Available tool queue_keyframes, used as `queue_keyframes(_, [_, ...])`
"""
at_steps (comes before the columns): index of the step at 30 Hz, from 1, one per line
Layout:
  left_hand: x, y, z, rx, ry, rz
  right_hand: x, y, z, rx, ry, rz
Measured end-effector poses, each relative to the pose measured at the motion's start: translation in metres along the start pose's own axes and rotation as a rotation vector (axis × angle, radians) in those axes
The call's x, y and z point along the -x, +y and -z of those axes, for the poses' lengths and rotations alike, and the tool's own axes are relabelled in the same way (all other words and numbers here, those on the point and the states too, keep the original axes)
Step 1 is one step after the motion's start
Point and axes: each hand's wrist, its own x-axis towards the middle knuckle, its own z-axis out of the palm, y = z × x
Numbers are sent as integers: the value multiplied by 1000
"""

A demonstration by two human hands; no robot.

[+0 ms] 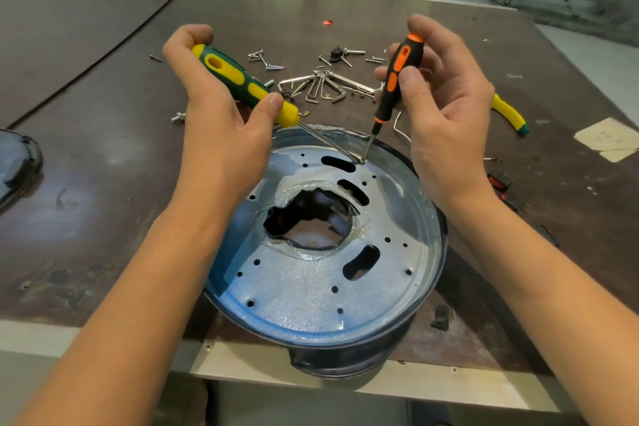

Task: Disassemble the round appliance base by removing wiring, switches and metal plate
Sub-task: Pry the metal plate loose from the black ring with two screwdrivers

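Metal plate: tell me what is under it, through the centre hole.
Through the centre hole of the metal plate, only dark interior and a pale patch show, ringed by torn clear film. Everything else under the plate is covered; no wiring can be made out.

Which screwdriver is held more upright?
The black-and-orange screwdriver in the right hand; the green-and-yellow screwdriver in the left hand slants much flatter.

The round base [349, 358] sits on the table [103, 149], screws [266, 60] and hex keys [318, 86] lying behind it.
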Motion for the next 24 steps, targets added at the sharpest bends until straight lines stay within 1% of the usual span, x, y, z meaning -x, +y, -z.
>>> queue_keyframes(3, [-1,0,-1,10,-4,-6,5,-6,0,-63,-59,-1])
queue_keyframes(7, [-2,-2,-3,45,-1,-10,-8,-29,3,-107,-73,124])
queue_keyframes(8, [-2,-3,-4,54,-3,-4,-15,-36,4,-47,-93,151])
queue_keyframes(9, [-2,-4,-4,60,1,3,-22,-41,6,78,-135,167])
queue_keyframes(10, [-3,-4,-4,65,5,11,-29,-45,8,252,-212,160])
queue_keyframes(11, [-3,-5,-4,69,9,17,-35,-46,10,451,-329,127])
queue_keyframes(13, [-3,-5,-4,64,15,31,-40,-43,13,809,-620,40])
queue_keyframes(14, [-3,-5,-5,63,15,35,-38,-41,14,924,-744,21])
queue_keyframes(16, [-4,-6,-6,58,11,43,-33,-36,12,1074,-891,35])
queue_keyframes(18, [-6,-6,-6,45,16,57,-30,-28,8,1220,-955,63])
queue_keyframes(20, [-6,-5,-6,47,20,69,-32,-20,3,1323,-981,53])
queue_keyframes(24, [-4,-4,-5,67,16,84,-37,-8,-2,1379,-994,10])
